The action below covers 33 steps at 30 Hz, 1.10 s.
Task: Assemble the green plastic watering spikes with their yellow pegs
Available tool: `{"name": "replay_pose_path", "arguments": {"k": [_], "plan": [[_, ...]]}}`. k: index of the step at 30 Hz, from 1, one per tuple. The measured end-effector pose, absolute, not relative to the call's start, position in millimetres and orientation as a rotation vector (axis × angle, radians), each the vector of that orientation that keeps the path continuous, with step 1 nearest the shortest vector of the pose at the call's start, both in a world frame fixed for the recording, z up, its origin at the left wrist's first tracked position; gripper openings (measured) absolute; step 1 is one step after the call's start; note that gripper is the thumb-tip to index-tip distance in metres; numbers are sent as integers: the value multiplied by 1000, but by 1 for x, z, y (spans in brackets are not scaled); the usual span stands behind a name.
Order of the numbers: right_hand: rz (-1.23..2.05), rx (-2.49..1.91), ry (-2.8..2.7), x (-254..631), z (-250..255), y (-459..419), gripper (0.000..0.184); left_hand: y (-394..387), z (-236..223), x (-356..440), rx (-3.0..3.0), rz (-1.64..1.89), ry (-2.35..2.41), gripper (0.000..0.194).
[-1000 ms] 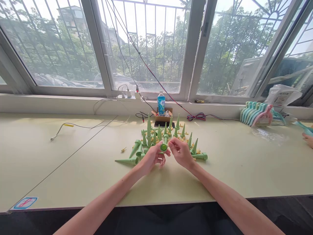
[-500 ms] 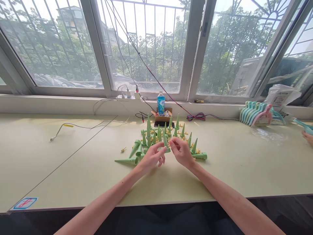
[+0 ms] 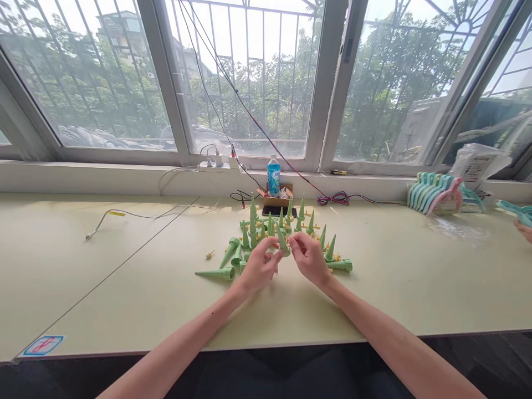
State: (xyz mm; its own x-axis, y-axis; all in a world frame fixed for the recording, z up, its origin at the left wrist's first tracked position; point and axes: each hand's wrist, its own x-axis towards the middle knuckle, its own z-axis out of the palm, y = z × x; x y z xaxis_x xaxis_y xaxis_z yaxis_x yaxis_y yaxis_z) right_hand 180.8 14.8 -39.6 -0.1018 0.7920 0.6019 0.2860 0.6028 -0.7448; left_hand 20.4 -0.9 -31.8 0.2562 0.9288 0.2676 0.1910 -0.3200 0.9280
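Note:
My left hand (image 3: 261, 264) grips a green plastic watering spike (image 3: 282, 239) near its wide collar, with the point upward. Close on its right side, my right hand (image 3: 308, 256) has thumb and forefinger pinched together; whatever sits between those fingertips is too small and covered to name. Behind both hands stand several more green spikes (image 3: 252, 217) with small yellow valves (image 3: 307, 214) among them. Other spikes lie on their sides, such as one spike (image 3: 216, 273) at the left and another (image 3: 341, 265) beyond my right wrist. A loose yellow valve (image 3: 209, 255) rests left of the group.
A blue-labelled bottle (image 3: 273, 176) stands in a cardboard box (image 3: 276, 201), with a dark phone (image 3: 272, 211) before it. Coiled cable (image 3: 336, 197) lies by the sill. Pastel hangers (image 3: 436, 193) stand at the right, near another person's hand (image 3: 524, 229). A white cable (image 3: 137, 213) crosses the table's left.
My left hand and its spike have risen slightly and tilted, and the left fingers have curled in more. My right hand has barely moved. The other person's blue piece at right has shifted slightly.

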Motion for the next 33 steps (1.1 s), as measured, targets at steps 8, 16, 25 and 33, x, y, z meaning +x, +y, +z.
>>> {"name": "replay_pose_path", "arguments": {"k": [8, 16, 25, 33], "plan": [[542, -923, -1614, 182, -39, 14, 29, 0, -30, 21, 1581, 1059, 1028, 47], [652, -812, -1688, 182, -37, 13, 31, -1, -29, 17, 1332, 746, 886, 75], [702, -760, -1720, 182, -37, 13, 31, -1, -29, 14, 1259, 706, 793, 76], [712, -763, -1732, 184, -39, 14, 31, -1, -27, 13, 1250, 739, 746, 69]]}}
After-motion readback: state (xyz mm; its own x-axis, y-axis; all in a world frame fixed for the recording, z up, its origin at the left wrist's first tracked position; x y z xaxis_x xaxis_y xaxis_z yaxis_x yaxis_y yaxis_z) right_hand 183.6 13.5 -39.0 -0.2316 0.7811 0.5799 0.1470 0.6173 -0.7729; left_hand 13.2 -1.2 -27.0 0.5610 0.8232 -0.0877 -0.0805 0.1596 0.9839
